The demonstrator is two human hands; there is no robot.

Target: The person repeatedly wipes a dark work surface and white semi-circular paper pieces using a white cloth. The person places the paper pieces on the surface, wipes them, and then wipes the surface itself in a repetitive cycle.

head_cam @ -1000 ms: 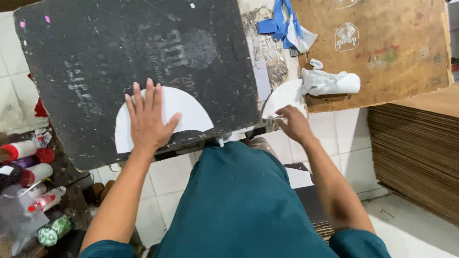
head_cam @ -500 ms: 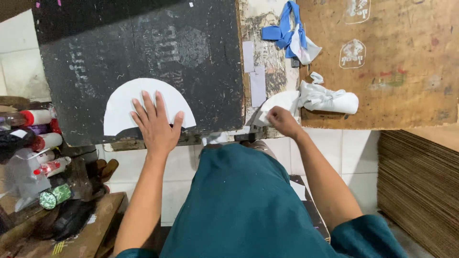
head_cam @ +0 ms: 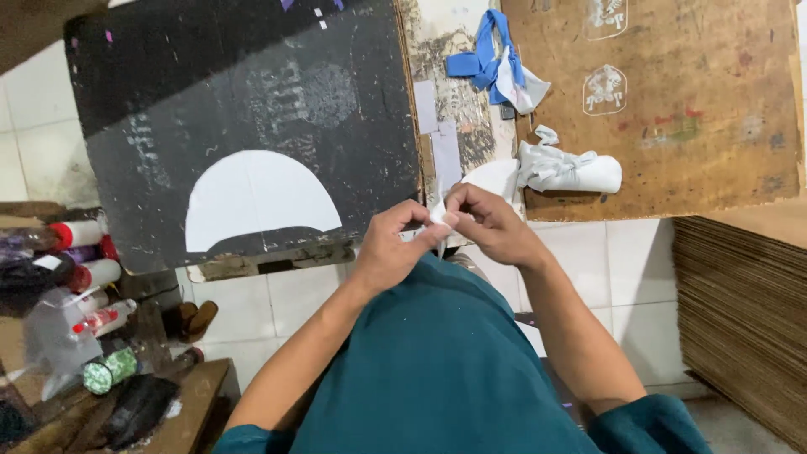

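My left hand [head_cam: 388, 248] and my right hand [head_cam: 490, 220] meet just in front of my chest, both pinching one small white scrap of paper [head_cam: 438, 213] between fingertips. A white fan-shaped paper piece [head_cam: 256, 200] lies flat on the black work board [head_cam: 244, 101], to the left of my hands and untouched. More white paper [head_cam: 493, 176] lies at the board's right edge, behind my right hand.
A white crumpled cloth [head_cam: 572, 171] and a blue strap [head_cam: 483, 52] lie on the brown wooden board [head_cam: 698, 109]. Red-capped bottles [head_cam: 80, 252] and a green spool [head_cam: 109, 371] crowd the left. Stacked cardboard [head_cam: 740, 311] stands at right over a tiled floor.
My left hand left the fan-shaped paper and moved right to meet my right hand. Both hands now pinch the small white scrap near my chest.
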